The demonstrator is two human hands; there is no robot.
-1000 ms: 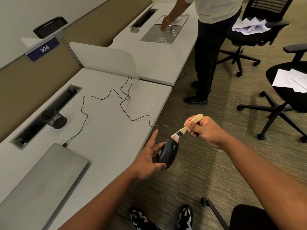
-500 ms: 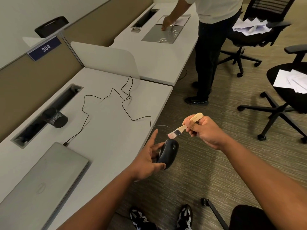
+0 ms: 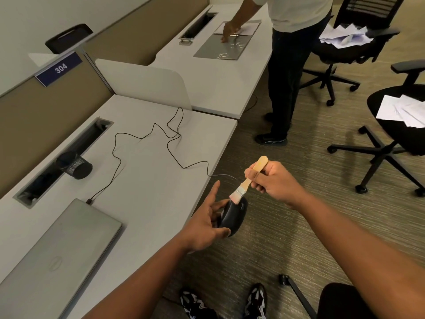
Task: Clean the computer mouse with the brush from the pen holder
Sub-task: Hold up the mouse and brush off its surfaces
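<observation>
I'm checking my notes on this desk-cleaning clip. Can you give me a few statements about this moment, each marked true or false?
1. The right hand holds the brush by its wooden handle. True.
2. The mouse rests on the desk. False: the left hand holds it in the air, beyond the desk edge.
3. The brush bristles touch the mouse. True.
4. The laptop is open. False: its lid is shut.
5. The pen holder stands upright. False: it lies on its side.
</observation>
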